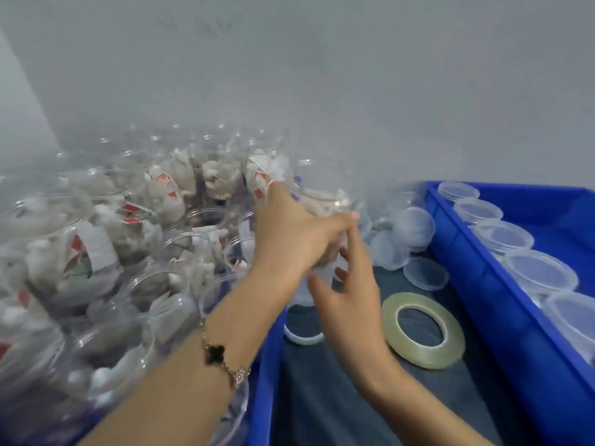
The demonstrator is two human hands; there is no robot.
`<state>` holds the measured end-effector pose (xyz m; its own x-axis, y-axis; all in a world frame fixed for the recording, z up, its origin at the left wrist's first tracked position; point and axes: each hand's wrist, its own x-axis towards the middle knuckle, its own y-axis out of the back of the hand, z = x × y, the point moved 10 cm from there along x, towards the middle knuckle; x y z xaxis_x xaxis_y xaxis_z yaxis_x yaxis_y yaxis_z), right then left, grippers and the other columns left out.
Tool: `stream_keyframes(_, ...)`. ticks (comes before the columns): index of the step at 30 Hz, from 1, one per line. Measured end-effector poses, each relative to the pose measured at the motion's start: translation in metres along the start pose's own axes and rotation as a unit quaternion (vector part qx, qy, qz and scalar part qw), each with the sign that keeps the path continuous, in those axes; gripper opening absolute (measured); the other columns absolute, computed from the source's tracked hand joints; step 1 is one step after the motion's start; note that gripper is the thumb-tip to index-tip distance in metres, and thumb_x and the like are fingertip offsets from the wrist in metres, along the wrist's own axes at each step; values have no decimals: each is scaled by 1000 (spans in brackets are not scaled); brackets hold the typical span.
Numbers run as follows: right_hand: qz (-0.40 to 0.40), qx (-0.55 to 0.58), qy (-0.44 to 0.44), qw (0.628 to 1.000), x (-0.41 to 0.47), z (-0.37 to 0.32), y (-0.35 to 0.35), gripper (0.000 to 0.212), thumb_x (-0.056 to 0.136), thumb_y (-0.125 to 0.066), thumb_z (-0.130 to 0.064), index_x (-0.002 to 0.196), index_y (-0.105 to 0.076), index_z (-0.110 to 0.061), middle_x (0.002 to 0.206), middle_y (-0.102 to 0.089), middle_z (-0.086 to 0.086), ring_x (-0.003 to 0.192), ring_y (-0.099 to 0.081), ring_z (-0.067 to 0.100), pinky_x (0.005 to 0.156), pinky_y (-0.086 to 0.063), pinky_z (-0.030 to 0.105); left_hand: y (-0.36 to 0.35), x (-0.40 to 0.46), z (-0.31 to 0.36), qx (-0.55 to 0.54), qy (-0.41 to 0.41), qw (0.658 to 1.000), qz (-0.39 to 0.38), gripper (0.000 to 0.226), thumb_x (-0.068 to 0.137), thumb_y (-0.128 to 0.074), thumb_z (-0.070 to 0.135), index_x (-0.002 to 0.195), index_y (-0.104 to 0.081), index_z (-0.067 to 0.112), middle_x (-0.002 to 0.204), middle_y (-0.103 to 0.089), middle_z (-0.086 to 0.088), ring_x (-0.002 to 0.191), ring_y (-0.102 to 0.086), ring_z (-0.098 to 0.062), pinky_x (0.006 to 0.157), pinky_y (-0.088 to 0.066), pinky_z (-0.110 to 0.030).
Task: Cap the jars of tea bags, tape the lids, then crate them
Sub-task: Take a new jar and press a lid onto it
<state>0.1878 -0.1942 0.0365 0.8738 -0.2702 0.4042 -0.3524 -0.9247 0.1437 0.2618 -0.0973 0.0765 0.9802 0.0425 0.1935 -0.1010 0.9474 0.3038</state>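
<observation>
Left hand point(289, 233) is wrapped around a clear jar point(325, 204) stuffed with tea bags, holding it just above the right edge of the blue bin point(267, 365) packed with open, filled jars point(96, 246). The picture is smeared with motion, so the grip reads only roughly, but the fingers do curl round the jar's body. Right hand point(344, 294) comes in beside and below it, fingers spread and loose, gripping nothing that I can make out. This looks like the fetch step: one jar coming out of the pile, no lid on it yet. Loose clear lids point(425, 273) lie on the dark counter point(322, 397) just beyond the hands, the tape roll point(423, 329) sits flat to the right, and capped jars point(539, 272) line the blue crate point(502, 317) on the far right. Next call, I'd say: the free hand picks a lid and seats it squarely, then the tape.
</observation>
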Motion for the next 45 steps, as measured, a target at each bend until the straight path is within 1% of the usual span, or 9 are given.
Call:
stream_keyframes(7,62,-108,-89,988,-57,76,83,56,77,-62,1,127,-45,-17,120,-50,5,110,-49,23,96,-43,46,-112,-66,-55,94,112,983,-111,79,53,-80,49,116,-55,7,112,-60,-9,103,-62,-27,85,-54,-38)
stream_keyframes(9,43,-100,-110,988,-61,92,92,44,77,-57,8,108,-52,-23,113,-58,4,104,-56,21,91,-47,40,-124,-75,-77,99,154,979,-88,79,56,-82,45,118,-52,6,116,-57,-10,107,-59,-28,85,-52,-33)
stream_keyframes(13,20,-104,-129,986,-51,109,107,57,81,-44,13,123,-52,-24,119,-57,-11,111,-53,1,93,-38,14,-116,-86,-95,100,166,981,5,84,60,-83,45,119,-42,2,122,-48,-15,110,-54,-33,86,-48,-36)
stream_keyframes(20,73,-290,-141,944,36,142,158,43,87,-47,-1,129,-52,-9,133,-53,7,120,-50,23,91,-36,26,-104,-101,-114,105,77,989,69,84,57,-80,52,116,-40,8,114,-47,-6,105,-53,-29,79,-44,-33)
stream_keyframes(28,-152,-489,-214,832,84,211,151,28,96,-44,-16,118,-59,-11,121,-57,11,111,-51,26,95,-42,37,-112,-97,-138,26,79,996,14,80,45,-76,63,104,-32,30,91,-57,15,89,-63,-15,68,-43,-20)
stream_keyframes(33,-130,-493,-179,842,83,201,150,22,95,-43,-21,108,-58,-10,98,-61,6,86,-56,24,69,-45,35,-114,-100,-144,27,67,997,39,99,40,-66,71,121,-36,23,109,-56,12,97,-61,-13,76,-47,-23)
stream_keyframes(39,-27,-489,-120,864,79,167,158,28,90,-50,-1,116,-57,-8,111,-56,12,92,-55,27,75,-45,34,-114,-99,-145,48,32,997,41,99,47,-77,60,126,-39,15,116,-57,6,103,-60,-16,82,-47,-25)
stream_keyframes(42,147,-359,-51,920,74,108,170,44,85,-47,11,121,-50,-13,104,-50,6,85,-50,19,67,-35,22,-114,-99,-145,52,22,998,43,98,50,-82,54,128,-39,13,120,-58,1,106,-59,-18,86,-50,-31)
stream_keyframes(45,228,-110,-110,961,69,90,176,39,86,-39,10,107,-48,-22,89,-52,-2,77,-51,12,59,-36,17,-112,-99,-144,52,11,997,52,97,53,-85,52,129,-40,13,121,-58,1,107,-59,-17,87,-50,-32)
